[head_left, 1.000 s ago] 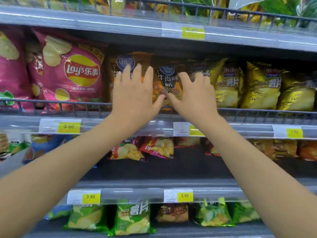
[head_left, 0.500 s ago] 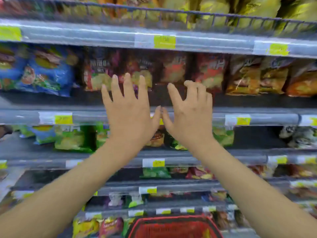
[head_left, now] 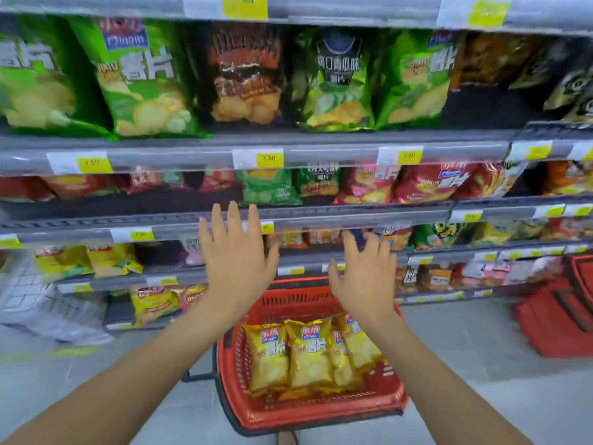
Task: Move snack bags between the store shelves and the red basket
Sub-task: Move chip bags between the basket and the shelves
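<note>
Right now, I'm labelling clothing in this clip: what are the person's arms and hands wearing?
Nothing that shows. The left forearm and right forearm are bare to the frame edge, no sleeves, watch or bracelet. The left hand and right hand have no gloves; blur leaves a thin ring on the fingers unsettled.

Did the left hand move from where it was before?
Yes. The left hand has come down past several shelves and now hovers open just above the red basket.
</note>
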{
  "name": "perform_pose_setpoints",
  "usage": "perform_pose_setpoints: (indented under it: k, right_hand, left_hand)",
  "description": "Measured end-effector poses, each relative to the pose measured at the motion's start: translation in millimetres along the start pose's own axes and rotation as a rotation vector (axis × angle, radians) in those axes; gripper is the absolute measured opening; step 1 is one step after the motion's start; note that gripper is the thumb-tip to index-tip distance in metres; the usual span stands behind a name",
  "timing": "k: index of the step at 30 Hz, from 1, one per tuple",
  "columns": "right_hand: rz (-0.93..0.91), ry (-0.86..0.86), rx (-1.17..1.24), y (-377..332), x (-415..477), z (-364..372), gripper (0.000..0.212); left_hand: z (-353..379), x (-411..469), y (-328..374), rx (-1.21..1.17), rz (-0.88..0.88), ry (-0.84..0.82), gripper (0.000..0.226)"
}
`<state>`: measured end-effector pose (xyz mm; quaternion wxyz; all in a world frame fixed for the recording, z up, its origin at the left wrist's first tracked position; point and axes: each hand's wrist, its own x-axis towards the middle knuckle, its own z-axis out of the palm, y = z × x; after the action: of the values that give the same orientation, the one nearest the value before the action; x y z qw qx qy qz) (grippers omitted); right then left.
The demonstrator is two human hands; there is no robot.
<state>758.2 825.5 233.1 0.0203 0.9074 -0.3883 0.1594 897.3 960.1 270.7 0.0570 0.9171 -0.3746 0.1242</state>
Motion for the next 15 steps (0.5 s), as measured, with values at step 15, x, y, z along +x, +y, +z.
perform_pose_setpoints:
  k: [15]
  right_hand:
    - [0.105,-0.327,-0.197,115.1,-154.8,252.4,0.084]
  left_hand:
    - [261.4,-160.6,48.2,0.037,0.006,-0.318,0.084]
